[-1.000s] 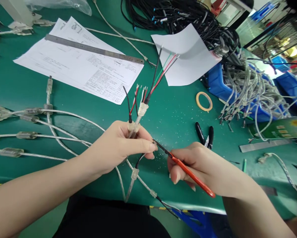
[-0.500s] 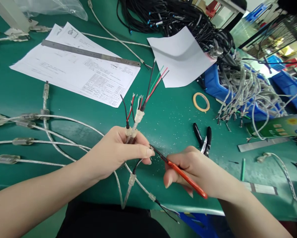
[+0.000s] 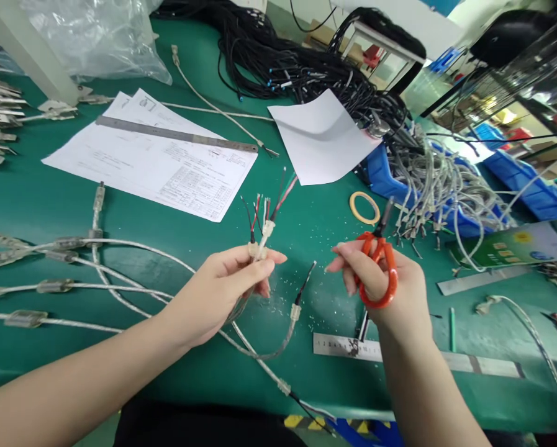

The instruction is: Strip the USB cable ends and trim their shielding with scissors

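Note:
In the head view my left hand (image 3: 220,282) pinches a bunch of clear-jacketed cables (image 3: 267,231) between thumb and fingers. Their stripped ends, with thin red, black, white and green wires, point up and away. My right hand (image 3: 406,288) has orange-handled scissors (image 3: 392,282) hooked on its fingers, the dark blades pointing away from me. Thumb and fingertips of that hand stick out to the left, apart from the cables. Between the hands a separate cable end (image 3: 295,311) curves up from the table, its dark wire tip free.
A steel ruler (image 3: 327,344) lies below my right hand. Papers (image 3: 189,180) under another ruler (image 3: 176,133), a white sheet (image 3: 325,139) and a tape roll (image 3: 364,208) lie farther back. A blue bin (image 3: 381,171) of cables stands at right; black cables (image 3: 259,62) are heaped behind.
My right hand has drawn back from the left and turned upward, scissors now pointing away. One cable end has slipped from my left fingers and stands free. The view has shifted slightly.

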{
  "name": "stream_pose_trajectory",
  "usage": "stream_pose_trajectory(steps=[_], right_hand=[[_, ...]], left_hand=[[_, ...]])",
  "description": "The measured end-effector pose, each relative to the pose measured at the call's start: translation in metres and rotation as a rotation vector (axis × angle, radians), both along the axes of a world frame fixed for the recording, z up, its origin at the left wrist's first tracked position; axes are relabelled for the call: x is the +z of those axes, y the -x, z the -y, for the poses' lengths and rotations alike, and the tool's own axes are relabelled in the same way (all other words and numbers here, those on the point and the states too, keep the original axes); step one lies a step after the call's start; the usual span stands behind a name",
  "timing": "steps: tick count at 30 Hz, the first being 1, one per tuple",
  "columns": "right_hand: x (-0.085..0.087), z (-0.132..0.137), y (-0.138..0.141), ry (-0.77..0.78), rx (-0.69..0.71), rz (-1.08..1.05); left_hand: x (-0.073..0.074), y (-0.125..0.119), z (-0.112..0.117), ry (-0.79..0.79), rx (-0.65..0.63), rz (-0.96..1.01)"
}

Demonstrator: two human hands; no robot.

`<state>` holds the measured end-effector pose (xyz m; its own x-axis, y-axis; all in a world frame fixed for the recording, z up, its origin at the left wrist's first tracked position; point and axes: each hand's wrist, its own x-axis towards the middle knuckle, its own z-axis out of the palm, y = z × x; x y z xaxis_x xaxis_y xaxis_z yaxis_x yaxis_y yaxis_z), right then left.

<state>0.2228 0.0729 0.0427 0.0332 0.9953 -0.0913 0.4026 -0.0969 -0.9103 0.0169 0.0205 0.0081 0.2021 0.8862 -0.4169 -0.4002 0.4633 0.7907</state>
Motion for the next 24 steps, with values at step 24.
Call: stream_pose_trajectory(steps=[24], right_hand=[[-0.025, 0.028, 0.033, 0.111, 0.235, -0.419]], left_hand=[[0.003, -0.006, 0.001, -0.031, 0.176, 0.095]])
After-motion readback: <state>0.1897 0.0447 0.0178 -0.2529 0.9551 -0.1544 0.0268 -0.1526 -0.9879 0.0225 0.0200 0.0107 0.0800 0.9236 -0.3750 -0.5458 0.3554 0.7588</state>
